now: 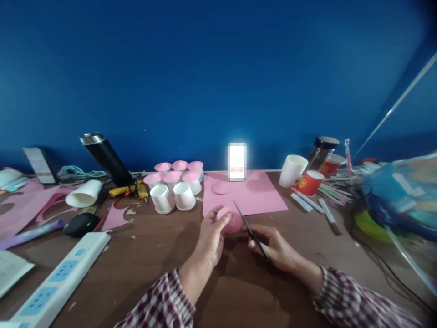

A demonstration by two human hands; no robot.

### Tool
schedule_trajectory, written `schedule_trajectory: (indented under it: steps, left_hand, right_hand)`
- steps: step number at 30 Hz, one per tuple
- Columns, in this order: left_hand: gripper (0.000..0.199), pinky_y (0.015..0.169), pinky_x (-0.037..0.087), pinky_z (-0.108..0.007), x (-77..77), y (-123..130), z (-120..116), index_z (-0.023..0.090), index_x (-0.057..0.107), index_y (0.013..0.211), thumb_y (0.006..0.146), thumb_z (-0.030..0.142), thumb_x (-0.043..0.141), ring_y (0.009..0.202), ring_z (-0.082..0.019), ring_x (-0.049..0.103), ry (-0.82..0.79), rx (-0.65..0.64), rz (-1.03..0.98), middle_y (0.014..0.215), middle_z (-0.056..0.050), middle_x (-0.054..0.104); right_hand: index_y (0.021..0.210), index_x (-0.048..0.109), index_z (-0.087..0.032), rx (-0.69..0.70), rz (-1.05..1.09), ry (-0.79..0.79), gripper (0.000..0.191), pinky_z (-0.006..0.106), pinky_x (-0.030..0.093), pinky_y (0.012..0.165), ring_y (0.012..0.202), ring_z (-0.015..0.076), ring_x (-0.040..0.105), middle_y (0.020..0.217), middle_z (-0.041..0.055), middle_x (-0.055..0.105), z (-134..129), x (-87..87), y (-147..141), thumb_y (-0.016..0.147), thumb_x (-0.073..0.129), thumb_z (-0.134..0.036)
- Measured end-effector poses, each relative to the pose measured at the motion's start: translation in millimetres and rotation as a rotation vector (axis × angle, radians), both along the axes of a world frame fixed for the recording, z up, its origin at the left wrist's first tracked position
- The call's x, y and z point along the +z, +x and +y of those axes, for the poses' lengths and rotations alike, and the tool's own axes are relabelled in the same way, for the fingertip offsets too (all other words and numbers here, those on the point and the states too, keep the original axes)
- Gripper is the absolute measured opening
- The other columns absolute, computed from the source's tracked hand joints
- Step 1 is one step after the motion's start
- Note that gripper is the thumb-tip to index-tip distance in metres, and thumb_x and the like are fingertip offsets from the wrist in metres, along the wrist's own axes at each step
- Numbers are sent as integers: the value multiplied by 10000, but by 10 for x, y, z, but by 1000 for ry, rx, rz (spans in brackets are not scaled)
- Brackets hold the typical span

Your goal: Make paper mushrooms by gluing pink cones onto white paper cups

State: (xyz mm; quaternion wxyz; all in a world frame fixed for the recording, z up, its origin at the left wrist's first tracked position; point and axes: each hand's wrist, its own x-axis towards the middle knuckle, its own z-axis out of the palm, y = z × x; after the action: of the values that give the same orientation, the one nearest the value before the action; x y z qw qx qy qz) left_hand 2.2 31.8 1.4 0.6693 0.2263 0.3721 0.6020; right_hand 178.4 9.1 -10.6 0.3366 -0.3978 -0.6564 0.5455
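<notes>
Between the thumb and fingers of my left hand (214, 232) is a round pink paper disc (232, 220). My right hand (275, 248) is closed round a pair of scissors (251, 234), whose dark blades point up and to the left, along the disc's right edge. Whether the blades touch the paper I cannot tell. Beyond both hands lies a pink sheet (262, 193), with another pink disc (220, 187) flat on it. Left of the sheet stand several paper cups topped with pink discs (172, 176), and in front of them two plain white cups (185, 197).
A white power strip (64, 278), a black computer mouse (82, 224), pink scraps (116, 216) and a leaning black flask (105, 159) lie to the left. At right are a white mug (292, 171), red paper cups (310, 183), markers (329, 216) and a plastic bag (406, 191).
</notes>
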Motion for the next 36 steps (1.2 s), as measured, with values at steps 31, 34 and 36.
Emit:
schedule_trajectory:
  steps: [31, 34, 36]
  left_hand:
    - [498, 657, 511, -238, -5, 20, 1, 156, 529, 1039, 620, 199, 794, 678, -112, 632, -24, -26, -39, 854, -30, 663]
    - [518, 650, 511, -244, -14, 20, -4, 159, 526, 1051, 613, 204, 799, 669, -114, 631, -30, -27, -33, 855, -35, 665]
    - [529, 644, 508, -245, -16, 21, -8, 156, 526, 1056, 609, 214, 802, 666, -119, 631, -31, -33, -32, 845, -39, 665]
  right_hand:
    - [1179, 611, -150, 10, -2, -10, 404, 200, 354, 532, 619, 98, 413, 732, 0, 541, 5, 57, -11, 832, 618, -356]
    - [1178, 610, -146, 14, 3, -22, 415, 207, 354, 539, 613, 99, 407, 715, -5, 529, 5, 60, -14, 833, 613, -375]
    - [1177, 611, -141, 19, -1, -21, 425, 213, 363, 546, 619, 104, 416, 742, 8, 550, 6, 66, -16, 832, 610, -388]
